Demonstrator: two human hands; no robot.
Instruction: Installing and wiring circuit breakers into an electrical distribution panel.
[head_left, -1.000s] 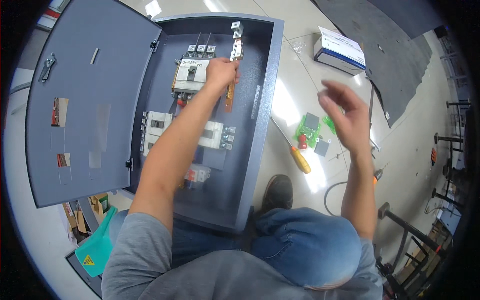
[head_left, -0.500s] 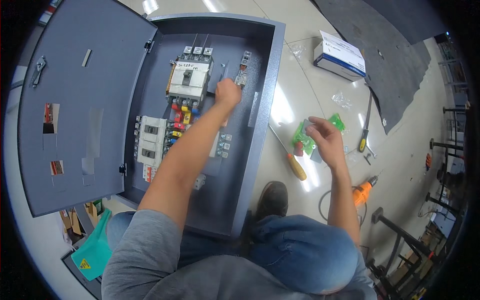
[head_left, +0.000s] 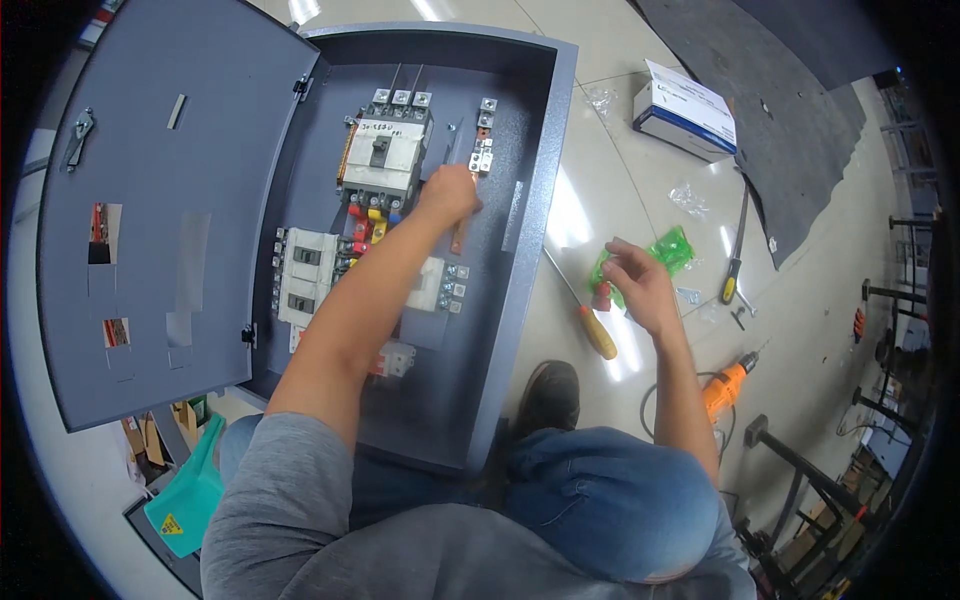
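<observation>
My left hand [head_left: 450, 194] reaches into the grey metal electrical cabinet [head_left: 510, 395], its fingers closed about a flat copper busbar [head_left: 458, 238]. Small metal terminals [head_left: 482, 160] sit along the bar's upper end. Left of this hand is a large white circuit breaker [head_left: 382, 155] with red, yellow and blue sleeves below it; another breaker [head_left: 428, 285] is partly behind my forearm. Over the floor, right of the cabinet, hovers my right hand [head_left: 642, 292], fingers loosely bent and apart, nothing visible in them. Beneath it lie a green plastic bag [head_left: 672, 250] and a small red piece [head_left: 602, 297].
The cabinet door [head_left: 150, 150] stands open on the left. On the floor are a yellow-handled screwdriver [head_left: 598, 335], a white and blue box [head_left: 685, 115], a long black-and-yellow tool [head_left: 732, 280] and an orange drill [head_left: 728, 388]. Black metal frames [head_left: 810, 465] stand far right.
My left hand has drawn slightly down and back from the terminals, exposing them and more of the copper busbar. A grey flat piece by my right hand no longer shows; the hand has barely shifted.
</observation>
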